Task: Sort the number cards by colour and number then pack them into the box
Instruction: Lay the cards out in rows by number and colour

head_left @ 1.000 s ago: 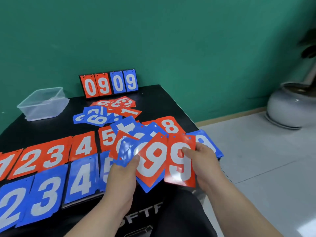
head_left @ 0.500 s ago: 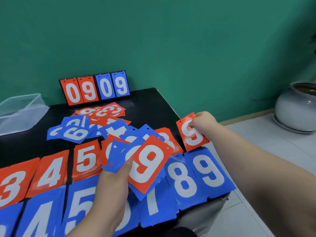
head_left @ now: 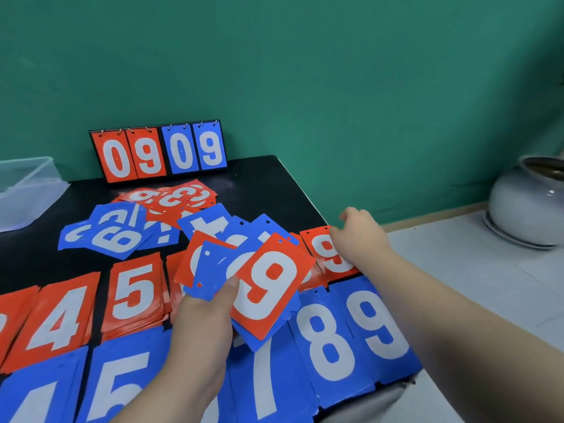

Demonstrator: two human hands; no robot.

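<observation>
Since the previous frame, laid red 9 (head_left: pixel 328 254) came down flat at the red row's right end. Clear box (head_left: pixel 27 187) sat far left, cropped. Left hand (head_left: pixel 201 319) gripped card fan (head_left: pixel 213 270), top red 9 (head_left: pixel 268 291) uppermost. Right hand (head_left: pixel 363 236) touched laid red 9; grip undeterminable. Two cards, blue 8 (head_left: pixel 329 340) and blue 9 (head_left: pixel 378 325), reached the table's (head_left: pixel 262 184) right edge.
</observation>
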